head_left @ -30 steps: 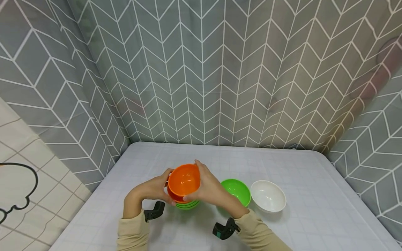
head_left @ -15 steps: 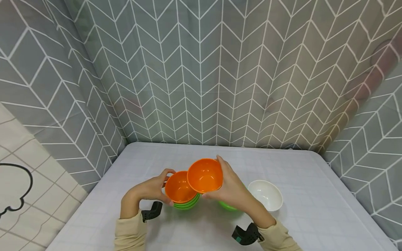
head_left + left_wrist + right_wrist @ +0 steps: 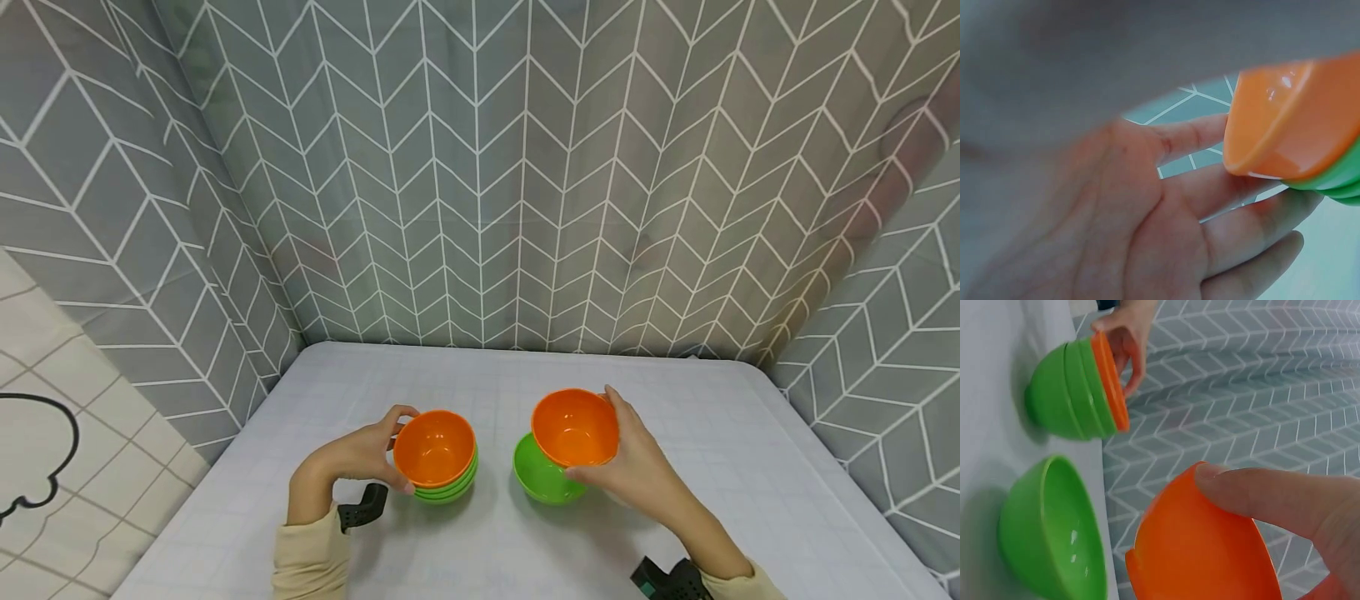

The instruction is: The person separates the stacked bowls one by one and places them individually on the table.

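Observation:
An orange bowl (image 3: pixel 435 450) tops a stack of nested green bowls (image 3: pixel 450 495) on the table. My left hand (image 3: pixel 358 454) grips its left side, thumb at the near edge and fingers behind. In the left wrist view, the fingers (image 3: pixel 1244 222) reach along the bowl and the thumb is hidden. My right hand (image 3: pixel 633 458) holds a second orange bowl (image 3: pixel 575 427) by its right side, thumb near and fingers beyond. That bowl is tilted, its inside facing me, and covers part of a single green bowl (image 3: pixel 542 479). The right wrist view shows a finger (image 3: pixel 1241 490) on the rim.
The pale table (image 3: pixel 480 558) carries the stack left of centre and the lone green bowl to its right. Patterned grey curtains (image 3: pixel 480 183) stand behind the table and along its sides. Black cameras (image 3: pixel 363 506) are strapped to both wrists.
My right hand has taken the upper orange bowl off the stack and carried it right, over the green bowl. The white bowl is out of sight now. My left hand stays at the stack.

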### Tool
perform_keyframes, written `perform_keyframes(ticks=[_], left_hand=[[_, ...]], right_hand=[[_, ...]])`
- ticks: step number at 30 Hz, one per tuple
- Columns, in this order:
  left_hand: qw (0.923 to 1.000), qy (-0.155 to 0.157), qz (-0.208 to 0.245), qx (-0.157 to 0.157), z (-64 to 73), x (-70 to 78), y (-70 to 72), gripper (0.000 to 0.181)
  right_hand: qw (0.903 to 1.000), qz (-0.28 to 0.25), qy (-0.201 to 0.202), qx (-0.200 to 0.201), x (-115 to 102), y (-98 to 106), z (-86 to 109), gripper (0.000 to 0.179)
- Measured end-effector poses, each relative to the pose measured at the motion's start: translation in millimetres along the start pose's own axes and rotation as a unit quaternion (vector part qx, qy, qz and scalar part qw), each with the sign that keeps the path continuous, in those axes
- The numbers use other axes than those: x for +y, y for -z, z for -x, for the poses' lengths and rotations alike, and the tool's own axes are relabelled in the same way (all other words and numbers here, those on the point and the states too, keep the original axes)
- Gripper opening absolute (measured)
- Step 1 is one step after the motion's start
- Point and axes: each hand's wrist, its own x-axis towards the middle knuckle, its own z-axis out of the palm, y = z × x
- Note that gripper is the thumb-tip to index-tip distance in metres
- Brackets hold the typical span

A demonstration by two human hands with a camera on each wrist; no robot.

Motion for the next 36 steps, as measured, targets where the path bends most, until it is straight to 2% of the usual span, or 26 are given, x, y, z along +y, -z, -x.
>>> perform_keyframes(ticks=[7,14,23,32,36], left_hand=[[1.0,0.006,0.005,0.001,-0.7,0.3,-1.0,0.096],[1.0,0.002,0.007,-0.001,-1.1,-1.3,-0.7,0.096],[0.9999,-0.001,0.011,-0.006,-1.4,-1.1,-0.2,0.096],[0.9999,-0.003,0.01,-0.007,-0.5,2.4,-0.2,0.096],[1.0,0.0,0.009,-0.004,0.1,2.8,-0.3,0.096]], right_hand=[[0.9992,0.024,-0.022,0.022,27.5,19.0,13.3,0.12],[0.9968,0.021,-0.068,0.037,55.1,42.6,24.7,0.123],[0.9925,0.04,-0.09,0.072,75.4,65.1,34.8,0.125],[0.9835,0.055,-0.148,0.088,98.4,74.9,45.8,0.123],[0.9823,0.054,-0.156,0.088,106.5,74.7,47.1,0.121]])
